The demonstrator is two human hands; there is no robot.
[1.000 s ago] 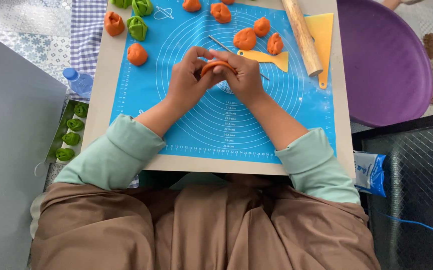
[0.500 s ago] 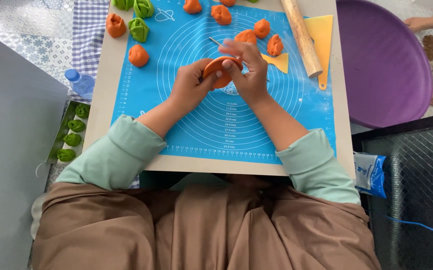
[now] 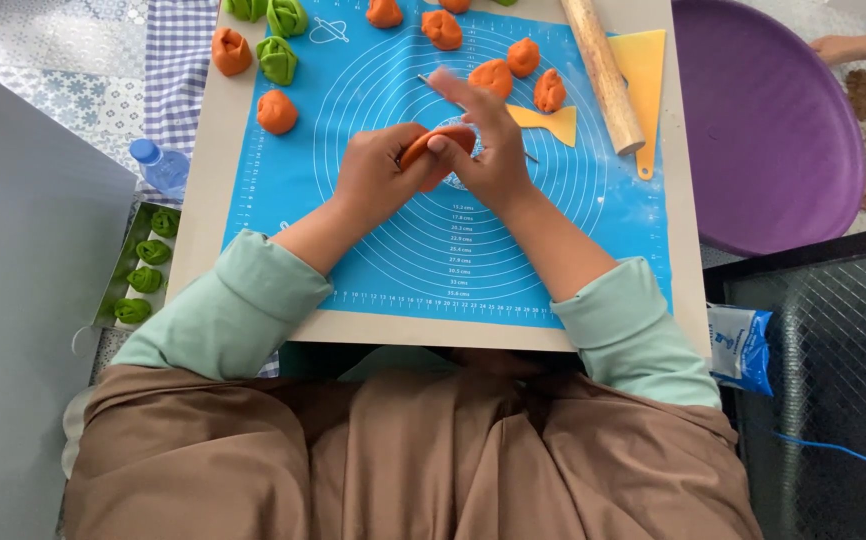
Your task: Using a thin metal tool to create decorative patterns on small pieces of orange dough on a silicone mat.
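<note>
Both the left hand (image 3: 378, 180) and right hand (image 3: 488, 150) pinch an orange dough piece (image 3: 433, 150) above the blue baking mat's (image 3: 353, 260) centre.

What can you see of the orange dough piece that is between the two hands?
The orange dough piece looks soft, smooth and matte, like a flattened round folded or curved over. Both hands hold it just above the middle of the blue mat: the left hand cups it from the left, the right hand pinches its upper edge with the fingertips. Fingers hide much of it, so its full shape cannot be told.
</note>
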